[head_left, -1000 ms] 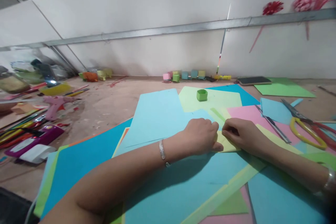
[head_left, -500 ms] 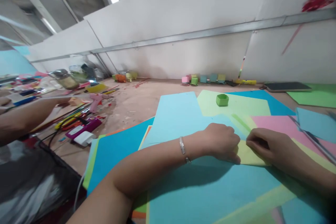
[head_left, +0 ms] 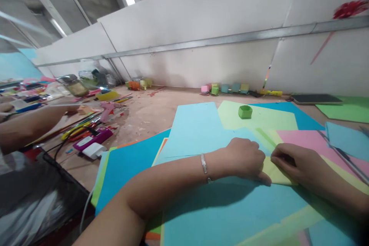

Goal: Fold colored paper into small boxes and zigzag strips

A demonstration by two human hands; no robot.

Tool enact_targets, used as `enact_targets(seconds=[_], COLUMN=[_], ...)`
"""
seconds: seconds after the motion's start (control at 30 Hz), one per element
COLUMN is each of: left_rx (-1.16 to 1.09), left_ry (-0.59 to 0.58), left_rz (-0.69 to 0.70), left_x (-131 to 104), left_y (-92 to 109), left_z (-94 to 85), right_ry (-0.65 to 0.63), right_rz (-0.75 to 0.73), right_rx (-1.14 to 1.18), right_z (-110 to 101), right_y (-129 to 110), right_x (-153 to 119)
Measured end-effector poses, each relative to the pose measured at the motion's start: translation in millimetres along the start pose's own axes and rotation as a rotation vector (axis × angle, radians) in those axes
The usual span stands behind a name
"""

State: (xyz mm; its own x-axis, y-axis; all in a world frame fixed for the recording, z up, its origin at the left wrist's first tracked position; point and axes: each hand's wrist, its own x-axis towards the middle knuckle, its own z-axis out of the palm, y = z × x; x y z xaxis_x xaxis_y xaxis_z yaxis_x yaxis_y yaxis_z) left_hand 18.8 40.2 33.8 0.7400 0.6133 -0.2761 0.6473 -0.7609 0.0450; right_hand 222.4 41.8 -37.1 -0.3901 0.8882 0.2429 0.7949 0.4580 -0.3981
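A small piece of yellow paper (head_left: 275,173) lies between my hands on top of large light blue sheets (head_left: 230,213). My left hand (head_left: 246,157), a clear bracelet on its wrist, has its fingers curled at the paper's left end, with the thumb stretched along the near edge. The fingertips of my right hand (head_left: 294,161) are pinched together at the paper's right side; their exact grip is partly hidden. Just beyond both hands lies a narrow green strip (head_left: 266,138). Farther back, a small green folded paper ring (head_left: 245,112) stands on a pale green sheet (head_left: 276,117).
Scissors (head_left: 343,153) lie on pink paper at the right, near a dark phone (head_left: 317,99). Small paper cubes (head_left: 215,89) line the wall. A purple power strip (head_left: 93,138) and a pink glue gun (head_left: 107,110) lie left, near another person's arm (head_left: 34,127).
My left thumb has extended to the right along the near edge of the yellow paper. My right hand has barely moved, and the view has shifted slightly.
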Motion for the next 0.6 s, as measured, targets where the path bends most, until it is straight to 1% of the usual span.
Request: enact_targets(seconds=[0.17, 0.3, 0.4, 0.5, 0.6], left_rx=[-0.008, 0.002, 0.005, -0.011, -0.064], left_ry=[-0.009, -0.002, -0.021, -0.059, -0.065], left_rz=[-0.031, -0.031, -0.032, -0.012, 0.04], left_x=[-1.0, 0.3, 2.0, 3.8, 6.1], left_y=[1.1, 1.5, 0.3, -4.2, -14.5], left_z=[-1.4, -1.5, -2.7, -3.9, -2.3], right_ry=[0.006, -0.002, 0.008, 0.003, -0.002], right_rz=[0.005, 0.028, 0.029, 0.032, 0.031], right_rx=[-0.009, -0.006, -0.007, -0.007, 0.001], right_z=[-4.3, -8.4, -9.4, -9.6, -9.9], right_y=[-6.9, -13.8, -16.6, -17.8, -18.2], right_x=[-0.5, -0.2, 0.4, 0.5, -0.1])
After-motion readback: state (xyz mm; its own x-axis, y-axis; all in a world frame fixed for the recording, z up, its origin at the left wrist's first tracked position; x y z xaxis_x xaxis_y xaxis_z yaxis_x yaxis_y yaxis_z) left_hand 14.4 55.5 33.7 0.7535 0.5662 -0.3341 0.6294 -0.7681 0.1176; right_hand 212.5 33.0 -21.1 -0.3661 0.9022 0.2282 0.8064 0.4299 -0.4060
